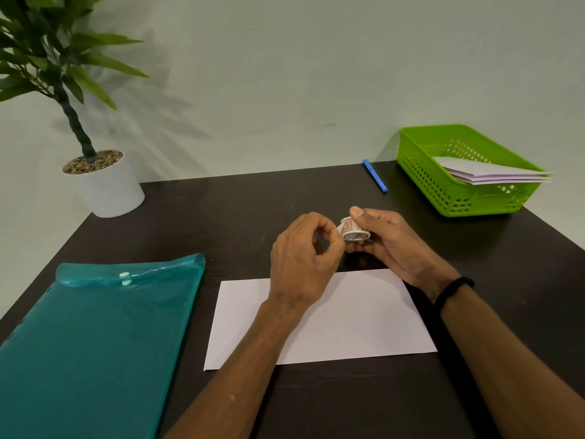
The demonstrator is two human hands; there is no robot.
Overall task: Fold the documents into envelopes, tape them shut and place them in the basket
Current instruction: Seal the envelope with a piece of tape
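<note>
A person sits at a dark desk (221,217), both hands raised just above its middle. The right hand (389,239) holds a small roll of patterned tape (354,230), thumb on top and fingers curled beneath. The left hand (304,261) pinches the loose end of the tape between thumb and fingertips, the other fingers curled in. Below the hands, near the desk's front edge, lies a folded white envelope (348,321), flat and not yet sealed as far as can be told. At the far right corner stands a green basket (427,182) with a few finished envelopes (493,174) leaning over its rim. A blue pen (375,175) lies near the back edge, a teal folder (95,337) at the front left corner, a potted plant (101,182) at the far left corner.

The step in hand looks like pulling off a strip. It would go best drawn out short and straight, the roll held steady, the strip kept from curling onto itself, then laid across the envelope's flap
</note>
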